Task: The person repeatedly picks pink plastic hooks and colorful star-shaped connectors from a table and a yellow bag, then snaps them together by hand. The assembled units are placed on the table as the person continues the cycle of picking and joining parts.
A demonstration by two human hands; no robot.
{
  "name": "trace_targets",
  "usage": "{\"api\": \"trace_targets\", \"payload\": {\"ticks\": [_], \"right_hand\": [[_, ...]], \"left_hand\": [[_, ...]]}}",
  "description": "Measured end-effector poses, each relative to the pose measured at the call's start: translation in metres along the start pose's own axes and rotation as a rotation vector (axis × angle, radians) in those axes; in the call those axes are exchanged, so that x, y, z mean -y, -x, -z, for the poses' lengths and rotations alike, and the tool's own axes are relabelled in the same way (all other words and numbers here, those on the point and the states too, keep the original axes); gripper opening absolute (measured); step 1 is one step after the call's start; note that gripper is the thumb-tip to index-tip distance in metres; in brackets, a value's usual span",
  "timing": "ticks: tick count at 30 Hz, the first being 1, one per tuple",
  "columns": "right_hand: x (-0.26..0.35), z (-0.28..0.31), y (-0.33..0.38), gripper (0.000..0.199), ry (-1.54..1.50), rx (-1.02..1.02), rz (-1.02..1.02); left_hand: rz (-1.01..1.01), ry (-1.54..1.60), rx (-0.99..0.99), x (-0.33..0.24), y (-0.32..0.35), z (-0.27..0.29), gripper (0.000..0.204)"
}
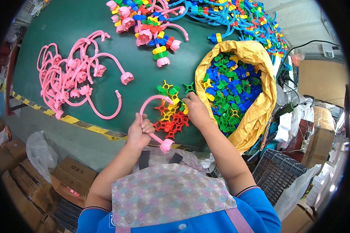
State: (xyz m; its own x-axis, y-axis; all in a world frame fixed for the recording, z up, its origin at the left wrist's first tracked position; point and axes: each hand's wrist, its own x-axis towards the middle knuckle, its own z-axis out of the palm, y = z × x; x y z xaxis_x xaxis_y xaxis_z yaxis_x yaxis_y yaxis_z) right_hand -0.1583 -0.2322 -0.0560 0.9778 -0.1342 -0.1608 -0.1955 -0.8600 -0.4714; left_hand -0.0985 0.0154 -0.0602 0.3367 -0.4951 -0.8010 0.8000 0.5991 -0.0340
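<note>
My left hand [140, 131] is wrapped round a pink curved tube [154, 99]. A flower-shaped cup sits on the tube's lower end, and the upper end arches to the right. My right hand [197, 110] is over the right edge of a small pile, its fingers closed together; what is between them is hidden. The pile has red plastic ring pieces with prongs [173, 125], yellow ones [168, 112] and green ones [174, 90]. Just right of that hand stands a yellow fabric sack [266, 66] with its rim rolled down, full of blue, green and yellow pieces [231, 91].
Bare pink tubes [72, 73] lie heaped at the left of the green table [144, 70]. Pink tubes strung with coloured rings [144, 35] and a large blue heap of similar ones [237, 17] lie at the back. Striped tape [87, 127] marks the near edge. Cardboard boxes [74, 174] stand below left.
</note>
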Motion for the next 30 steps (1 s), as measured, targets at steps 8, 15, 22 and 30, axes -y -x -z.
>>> {"api": "trace_targets", "payload": {"ticks": [8,15,22,30], "right_hand": [[0.001,0.004,0.014,0.039,-0.115,-0.054,-0.099],[0.029,-0.002,0.014,0.031,-0.877,-0.288,-0.183],[0.062,0.015,-0.005,0.030,-0.634,-0.250,-0.200],[0.071,0.023,-0.002,0.077,-1.198,0.087,-0.366]], "left_hand": [[-0.029,0.040,-0.029,0.000,-0.002,-0.003,0.036],[0.059,0.033,-0.035,0.016,-0.001,-0.010,0.037],[-0.002,-0.353,0.071,0.017,0.019,-0.028,0.032],[-0.040,-0.345,0.106,-0.010,0.022,-0.024,0.034]]}}
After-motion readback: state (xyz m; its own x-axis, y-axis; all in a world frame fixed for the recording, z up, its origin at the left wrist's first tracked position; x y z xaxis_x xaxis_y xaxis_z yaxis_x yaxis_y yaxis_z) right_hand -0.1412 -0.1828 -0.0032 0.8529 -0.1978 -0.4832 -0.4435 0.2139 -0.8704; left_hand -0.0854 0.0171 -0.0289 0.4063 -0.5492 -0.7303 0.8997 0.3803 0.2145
